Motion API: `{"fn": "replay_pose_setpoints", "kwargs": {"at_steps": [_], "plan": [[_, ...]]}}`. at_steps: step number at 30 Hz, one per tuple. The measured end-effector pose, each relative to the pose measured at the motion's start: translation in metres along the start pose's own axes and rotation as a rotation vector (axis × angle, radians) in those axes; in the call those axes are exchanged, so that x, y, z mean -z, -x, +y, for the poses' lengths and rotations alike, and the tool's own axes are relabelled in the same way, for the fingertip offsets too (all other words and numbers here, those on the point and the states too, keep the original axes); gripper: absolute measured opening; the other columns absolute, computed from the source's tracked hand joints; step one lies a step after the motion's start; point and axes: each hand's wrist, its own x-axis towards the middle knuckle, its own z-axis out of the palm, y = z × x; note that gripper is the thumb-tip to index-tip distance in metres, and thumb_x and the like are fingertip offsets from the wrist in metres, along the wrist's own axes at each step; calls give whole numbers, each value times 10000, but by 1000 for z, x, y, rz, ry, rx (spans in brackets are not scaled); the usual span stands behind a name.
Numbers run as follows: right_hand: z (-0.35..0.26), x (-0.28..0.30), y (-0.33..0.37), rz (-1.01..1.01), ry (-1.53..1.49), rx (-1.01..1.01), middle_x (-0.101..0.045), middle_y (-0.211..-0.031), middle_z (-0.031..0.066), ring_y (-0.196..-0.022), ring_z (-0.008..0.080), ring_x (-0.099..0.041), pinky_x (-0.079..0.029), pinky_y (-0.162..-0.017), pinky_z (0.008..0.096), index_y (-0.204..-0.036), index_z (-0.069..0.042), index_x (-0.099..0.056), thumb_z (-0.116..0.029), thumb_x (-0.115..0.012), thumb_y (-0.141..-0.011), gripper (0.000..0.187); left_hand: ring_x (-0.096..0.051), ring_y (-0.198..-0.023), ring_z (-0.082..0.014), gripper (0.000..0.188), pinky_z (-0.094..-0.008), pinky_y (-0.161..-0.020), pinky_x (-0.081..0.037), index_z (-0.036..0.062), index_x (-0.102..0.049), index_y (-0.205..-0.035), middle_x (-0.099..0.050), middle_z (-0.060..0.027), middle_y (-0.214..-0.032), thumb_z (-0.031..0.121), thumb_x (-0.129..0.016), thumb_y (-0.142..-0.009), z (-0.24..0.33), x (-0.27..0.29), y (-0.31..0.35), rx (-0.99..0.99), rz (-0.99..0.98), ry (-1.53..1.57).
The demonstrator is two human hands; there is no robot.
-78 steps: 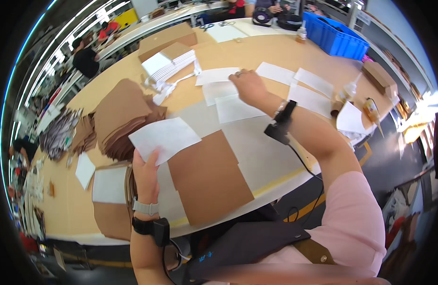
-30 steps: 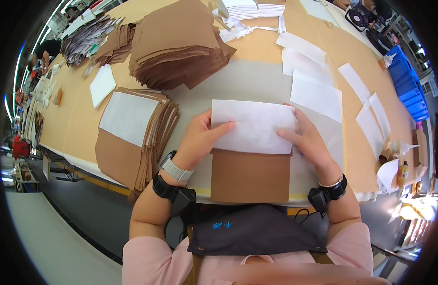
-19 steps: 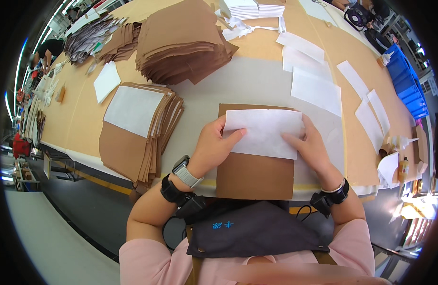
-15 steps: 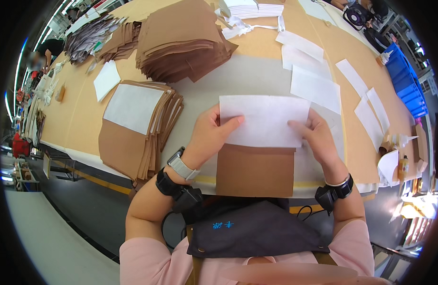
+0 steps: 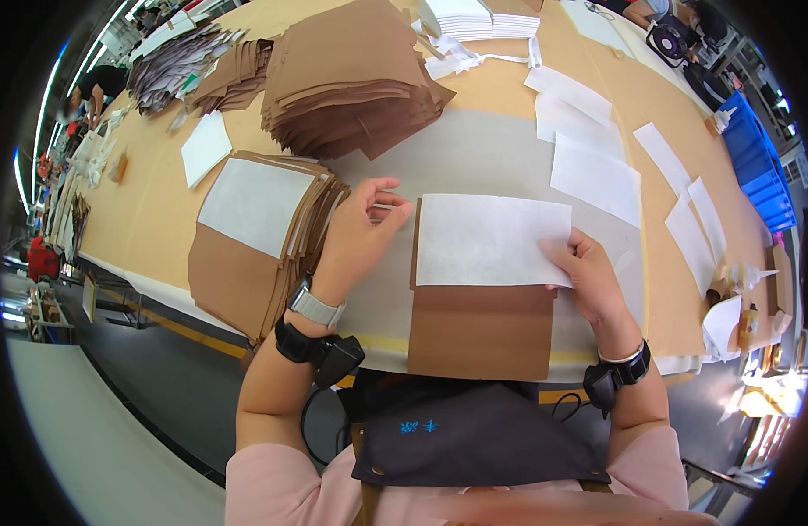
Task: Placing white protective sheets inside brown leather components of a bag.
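A white rectangular sheet (image 5: pixel 487 241) lies over the upper part of a brown panel (image 5: pixel 479 333) in front of me. Its lower edge crosses the panel, whose near half stays uncovered, and a thin brown strip shows along its left side. My right hand (image 5: pixel 594 280) pinches the sheet's lower right edge between thumb and fingers. My left hand (image 5: pixel 360 230) is off the sheet, open with loosely bent fingers and nothing in them. It hovers between the sheet and a stack of brown panels (image 5: pixel 233 285) topped by another white sheet (image 5: pixel 252 195).
Behind rises a tall pile of brown panels (image 5: pixel 343 79). White sheets (image 5: pixel 595 175) and narrow strips (image 5: pixel 662 158) lie to the right, near a blue crate (image 5: pixel 759 162) and glue bottles (image 5: pixel 747 326). A white stack (image 5: pixel 478 22) sits at the back. Other people work farther off.
My left hand has let go of the white sheet's left side and moved left. The sheet, held by both hands before, now lies lower over the brown panel, with my right hand still on it.
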Motion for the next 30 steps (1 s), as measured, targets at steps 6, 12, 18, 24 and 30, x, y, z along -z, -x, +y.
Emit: {"fn": "replay_pose_setpoints", "kwargs": {"at_steps": [6,12,18,24,30], "plan": [[3,1,-6,17,10,-1,-714,-946,57,-777,97,-664,-560,-609,249,-1229,37,-636,-155,-669,-985,312,-635,-847,-97,252,-252,-755,-517,7,-700,-1129,-712,-38,-1007,168,-711,-934,-7,-3,3,-20,19,-78],[1,-5,-5,23,38,-31,-721,-968,57,-802,91,-667,-561,-643,252,-1230,45,-635,-138,-664,-987,305,-648,-818,-138,183,-264,-718,-506,9,-724,-1036,-706,-65,-949,144,-712,-912,-8,-9,5,-141,65,-178],[4,-7,-8,30,1,-3,-729,-988,61,-849,83,-662,-535,-772,248,-1229,50,-636,-110,-655,-988,290,-666,-818,-167,157,-267,-704,-504,-3,-727,-1014,-697,-84,-946,106,-704,-903,-7,-12,4,-180,67,-221],[7,-5,-9,28,0,26,-732,-987,69,-861,85,-666,-534,-771,248,-1223,52,-635,-106,-647,-992,280,-669,-817,-190,152,-275,-691,-505,4,-745,-1019,-692,-92,-958,89,-706,-899,-5,-14,4,-226,55,-230],[3,-7,-7,19,31,3,-735,-991,74,-853,81,-666,-534,-768,242,-1229,56,-632,-112,-644,-996,288,-658,-835,-198,150,-279,-688,-507,33,-762,-1019,-682,-82,-981,95,-724,-888,-4,-14,5,-211,51,-270]]}}
